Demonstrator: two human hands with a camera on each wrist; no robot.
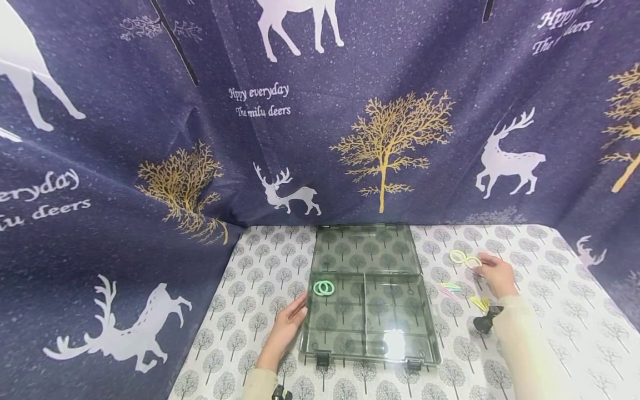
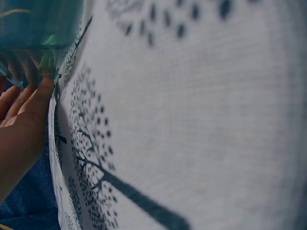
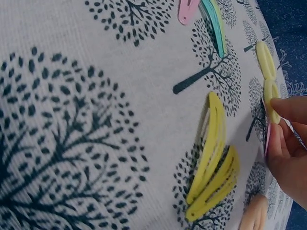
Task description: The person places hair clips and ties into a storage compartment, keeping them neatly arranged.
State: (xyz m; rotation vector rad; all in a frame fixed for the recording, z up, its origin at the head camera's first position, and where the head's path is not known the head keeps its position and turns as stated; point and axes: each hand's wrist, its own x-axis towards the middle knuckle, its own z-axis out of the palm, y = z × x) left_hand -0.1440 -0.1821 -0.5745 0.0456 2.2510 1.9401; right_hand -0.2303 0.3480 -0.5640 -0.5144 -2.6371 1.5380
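Observation:
A clear grey-green plastic box [image 1: 370,347] lies on the table with its lid [image 1: 367,250] folded back. Two overlapping mint-green hair ties [image 1: 324,288] sit in its back left compartment. At the box's left side, my left hand [image 1: 289,322] rests its extended fingers against the wall. My right hand [image 1: 497,275] pinches one pale yellow hair tie [image 3: 272,103] between thumb and finger, while a second yellow hair tie [image 1: 457,256] lies just left of it. Nearer me are yellow snap hair clips [image 3: 211,163], with pink hair clips [image 1: 450,291] and a teal hair clip [image 3: 216,28] beyond.
A white cloth with a tree print [image 1: 265,289] covers the table. Behind and to the left hangs a dark blue curtain [image 1: 300,139] with deer and trees. Two black latches [image 1: 323,360] project from the box's front edge.

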